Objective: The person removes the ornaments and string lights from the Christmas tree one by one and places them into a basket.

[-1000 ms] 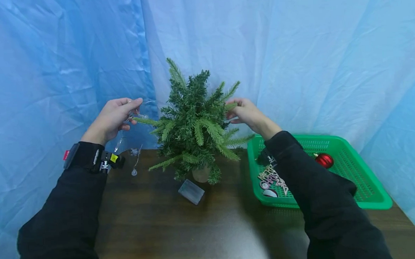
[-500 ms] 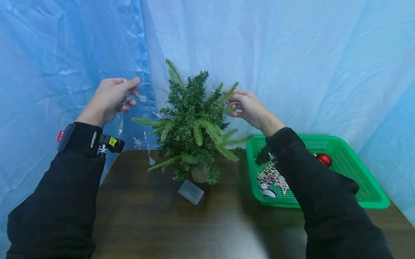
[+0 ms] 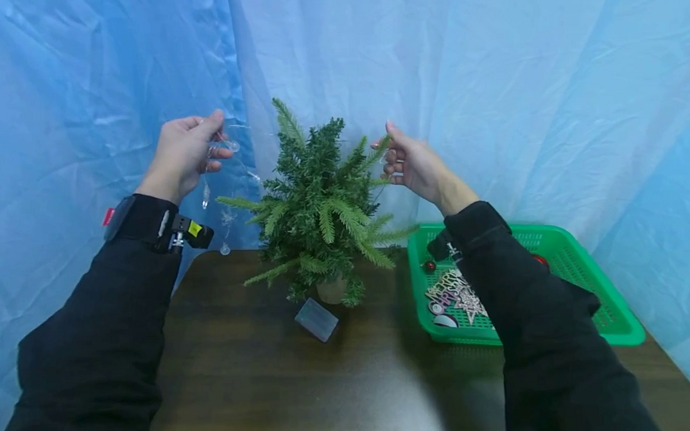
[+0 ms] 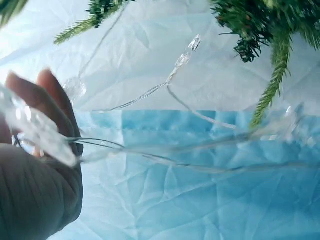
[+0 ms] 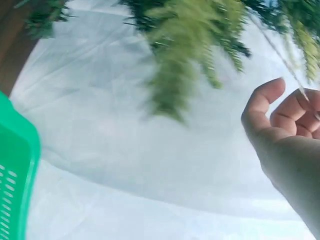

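Note:
A small green artificial Christmas tree [image 3: 321, 203] stands mid-table. To its left, my left hand [image 3: 183, 152] holds clear string lights between thumb and fingers. Snowflake, ball and icicle pieces of the string lights [image 4: 182, 59] dangle from thin wire in the left wrist view. Right of the tree, behind a branch tip, is my right hand [image 3: 420, 164]. Its fingers are curled, with the thumb raised apart. In the right wrist view a wire [image 5: 282, 57] of the lights runs from the tree into those curled fingers. The tree hides the stretch of wire behind it.
A flat translucent box [image 3: 317, 319] lies at the tree's foot. At the right stands a green basket [image 3: 578, 247] with a red bauble [image 3: 429, 266], Merry Christmas lettering [image 3: 442, 290] and a star ornament [image 3: 470, 303]. Blue curtains [image 3: 519, 92] hang behind the wooden table [image 3: 260, 386].
My left hand has risen, lifting the dangling lights off the table. The right hand has moved up slightly and outward from the tree, and its thumb now points up.

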The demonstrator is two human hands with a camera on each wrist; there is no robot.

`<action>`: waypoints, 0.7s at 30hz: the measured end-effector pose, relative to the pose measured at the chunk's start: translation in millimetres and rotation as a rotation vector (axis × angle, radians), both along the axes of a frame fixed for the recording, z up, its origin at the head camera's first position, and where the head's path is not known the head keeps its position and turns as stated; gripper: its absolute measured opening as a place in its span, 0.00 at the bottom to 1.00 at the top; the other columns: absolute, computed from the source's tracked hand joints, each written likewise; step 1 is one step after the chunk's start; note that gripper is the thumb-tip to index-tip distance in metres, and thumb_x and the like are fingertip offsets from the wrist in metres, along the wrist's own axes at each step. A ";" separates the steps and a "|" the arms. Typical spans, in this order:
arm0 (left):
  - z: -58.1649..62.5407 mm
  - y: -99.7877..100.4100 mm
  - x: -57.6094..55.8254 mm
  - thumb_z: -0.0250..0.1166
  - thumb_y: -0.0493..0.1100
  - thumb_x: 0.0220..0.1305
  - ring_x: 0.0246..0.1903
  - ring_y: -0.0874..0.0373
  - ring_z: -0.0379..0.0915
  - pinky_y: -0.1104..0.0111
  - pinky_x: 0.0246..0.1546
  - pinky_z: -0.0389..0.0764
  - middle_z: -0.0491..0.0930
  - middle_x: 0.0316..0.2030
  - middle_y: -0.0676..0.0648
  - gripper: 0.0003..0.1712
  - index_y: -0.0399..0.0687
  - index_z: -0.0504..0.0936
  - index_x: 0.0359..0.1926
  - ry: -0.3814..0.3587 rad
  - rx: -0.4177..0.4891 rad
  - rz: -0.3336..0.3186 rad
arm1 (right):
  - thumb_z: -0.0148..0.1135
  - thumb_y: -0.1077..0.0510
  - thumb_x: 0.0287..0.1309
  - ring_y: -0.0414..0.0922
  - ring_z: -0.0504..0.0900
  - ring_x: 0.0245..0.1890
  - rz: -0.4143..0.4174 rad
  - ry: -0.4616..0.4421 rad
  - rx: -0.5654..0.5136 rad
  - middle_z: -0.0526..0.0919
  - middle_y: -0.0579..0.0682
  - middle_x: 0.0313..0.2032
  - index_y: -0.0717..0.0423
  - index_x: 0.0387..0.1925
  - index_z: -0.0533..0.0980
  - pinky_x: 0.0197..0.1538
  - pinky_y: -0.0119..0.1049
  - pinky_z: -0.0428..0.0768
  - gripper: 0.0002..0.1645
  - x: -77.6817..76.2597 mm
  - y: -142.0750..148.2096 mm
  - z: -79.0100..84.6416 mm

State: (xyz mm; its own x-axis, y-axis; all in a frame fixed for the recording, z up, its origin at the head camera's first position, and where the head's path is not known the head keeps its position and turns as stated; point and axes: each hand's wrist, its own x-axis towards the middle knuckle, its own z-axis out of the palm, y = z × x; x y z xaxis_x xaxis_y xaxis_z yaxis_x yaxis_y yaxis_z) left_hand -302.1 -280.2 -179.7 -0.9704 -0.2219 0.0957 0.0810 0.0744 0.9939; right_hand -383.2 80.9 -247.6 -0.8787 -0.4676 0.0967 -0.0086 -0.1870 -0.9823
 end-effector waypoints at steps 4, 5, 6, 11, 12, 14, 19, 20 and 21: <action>5.9 2.0 -4.7 0.64 0.58 0.68 0.30 0.61 0.83 0.72 0.22 0.81 0.74 0.47 0.49 0.24 0.43 0.79 0.51 -0.029 -0.057 -0.037 | 0.51 0.34 0.72 0.45 0.64 0.27 -0.007 0.035 -0.019 0.65 0.44 0.28 0.57 0.62 0.74 0.42 0.41 0.73 0.35 1.6 3.7 16.2; 8.5 3.1 -5.9 0.65 0.57 0.68 0.31 0.61 0.83 0.72 0.23 0.81 0.74 0.48 0.49 0.24 0.44 0.79 0.53 -0.030 -0.063 -0.043 | 0.53 0.37 0.73 0.45 0.65 0.26 -0.016 0.048 -0.026 0.66 0.44 0.29 0.57 0.62 0.75 0.43 0.40 0.73 0.32 2.2 4.6 20.0; 11.3 4.2 -7.1 0.65 0.57 0.68 0.32 0.61 0.83 0.72 0.24 0.81 0.75 0.48 0.50 0.25 0.45 0.79 0.56 -0.030 -0.075 -0.047 | 0.55 0.40 0.73 0.44 0.66 0.25 -0.027 0.062 -0.029 0.67 0.45 0.29 0.58 0.63 0.75 0.42 0.39 0.74 0.30 2.6 5.6 23.6; 22.5 10.0 -8.7 0.64 0.55 0.70 0.34 0.63 0.84 0.72 0.25 0.82 0.76 0.50 0.52 0.30 0.45 0.76 0.66 -0.044 -0.156 -0.030 | 0.64 0.50 0.69 0.39 0.71 0.24 -0.168 0.231 0.209 0.78 0.46 0.44 0.58 0.63 0.78 0.42 0.36 0.77 0.26 8.5 6.5 36.3; 24.1 11.1 -8.8 0.63 0.55 0.70 0.34 0.63 0.84 0.72 0.25 0.82 0.76 0.50 0.52 0.31 0.45 0.75 0.67 -0.049 -0.171 -0.022 | 0.65 0.48 0.68 0.38 0.73 0.26 -0.202 0.273 0.289 0.79 0.46 0.48 0.58 0.62 0.79 0.43 0.36 0.77 0.26 9.9 6.1 38.6; 26.2 13.5 -9.3 0.62 0.55 0.70 0.35 0.63 0.84 0.72 0.26 0.82 0.77 0.49 0.53 0.31 0.46 0.74 0.69 -0.059 -0.192 -0.007 | 0.66 0.46 0.67 0.38 0.72 0.28 -0.268 0.356 0.435 0.80 0.46 0.45 0.57 0.58 0.82 0.43 0.37 0.76 0.25 12.4 4.5 42.0; 27.4 20.0 -11.2 0.63 0.54 0.71 0.36 0.62 0.84 0.72 0.26 0.83 0.77 0.51 0.52 0.31 0.46 0.74 0.69 -0.046 -0.148 0.024 | 0.61 0.44 0.71 0.40 0.67 0.21 -0.355 0.467 0.564 0.71 0.45 0.22 0.59 0.50 0.82 0.31 0.34 0.72 0.23 15.9 -1.8 46.4; 27.3 20.8 -11.6 0.63 0.54 0.71 0.36 0.62 0.84 0.72 0.25 0.82 0.76 0.51 0.52 0.31 0.46 0.74 0.69 -0.034 -0.126 0.030 | 0.58 0.44 0.73 0.39 0.66 0.21 -0.366 0.480 0.564 0.70 0.44 0.22 0.60 0.51 0.81 0.31 0.34 0.72 0.23 16.4 -2.9 46.5; 27.1 21.4 -11.8 0.63 0.53 0.71 0.35 0.61 0.84 0.73 0.25 0.82 0.77 0.50 0.51 0.30 0.45 0.75 0.68 -0.018 -0.098 0.036 | 0.56 0.43 0.74 0.39 0.67 0.21 -0.376 0.483 0.561 0.71 0.45 0.24 0.60 0.53 0.80 0.31 0.33 0.72 0.24 16.7 -3.8 46.5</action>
